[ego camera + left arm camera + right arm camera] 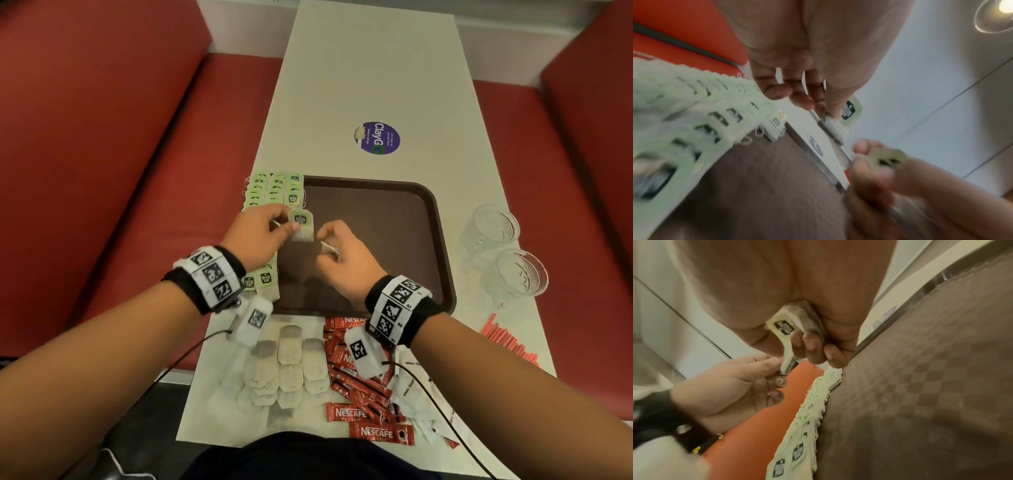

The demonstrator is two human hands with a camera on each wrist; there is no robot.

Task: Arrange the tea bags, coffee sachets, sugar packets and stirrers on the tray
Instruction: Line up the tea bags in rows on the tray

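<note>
The left hand [255,236] pinches a green-tagged tea bag [302,228] by its edge and holds it up above the left side of the brown tray [394,219]. The right hand [346,260] is just beside it, and its fingers curl round more tea bags [797,331] tucked in the palm. Rows of tea bags with green tags [274,190] lie along the left edge of the tray, overlapping one another, from the far corner to the near corner. On the white table [376,68], near the person, sit plain tea bags in rows [291,363]. To their right is a pile of red coffee sachets [359,404], and white sugar packets [411,387] lie further right. Red stirrers [507,339] lie at the right edge of the table. Two clear glasses [507,253] stand on the right of the tray. A round purple sticker [378,137] is on the table past the tray. Red seats [102,137] run along both sides.
</note>
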